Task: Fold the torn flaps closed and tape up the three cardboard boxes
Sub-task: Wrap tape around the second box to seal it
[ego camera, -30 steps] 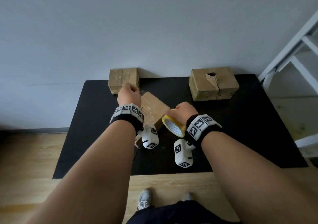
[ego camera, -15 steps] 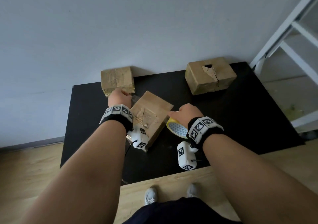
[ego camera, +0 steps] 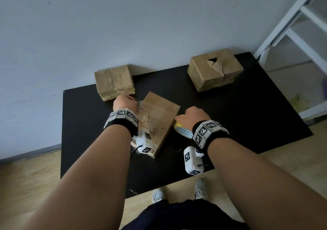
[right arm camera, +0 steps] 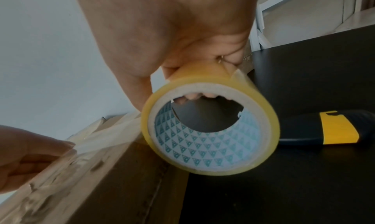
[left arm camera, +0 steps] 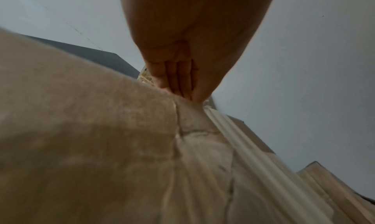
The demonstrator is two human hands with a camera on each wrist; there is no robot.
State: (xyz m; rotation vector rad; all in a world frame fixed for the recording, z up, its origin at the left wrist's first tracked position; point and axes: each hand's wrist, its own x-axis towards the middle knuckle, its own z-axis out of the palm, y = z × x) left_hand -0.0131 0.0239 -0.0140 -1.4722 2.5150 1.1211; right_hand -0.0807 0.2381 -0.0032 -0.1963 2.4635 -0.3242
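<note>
Since a second ago the right hand (ego camera: 192, 119) has dropped from above the near box (ego camera: 159, 118) to the table beside its right edge, and the left hand (ego camera: 124, 102) has stayed at the box's far left corner. The right hand grips the yellow tape roll (right arm camera: 211, 128), fingers hooked through its core, with a clear strip of tape (right arm camera: 105, 136) running from the roll leftward across the box top toward the left hand. The left hand's fingers (left arm camera: 178, 79) lie straight and close together, their tips pressing down at the box's far edge; whether they also pinch the tape end cannot be told. Just beyond the left hand sits a second box (ego camera: 114, 82) with its top taped over. Well beyond the right hand, to its right, the third box (ego camera: 215, 69) shows a torn, open gap in its top. A black and yellow tool (right arm camera: 316, 128) lies on the black table (ego camera: 247, 114) just right of the roll.
</note>
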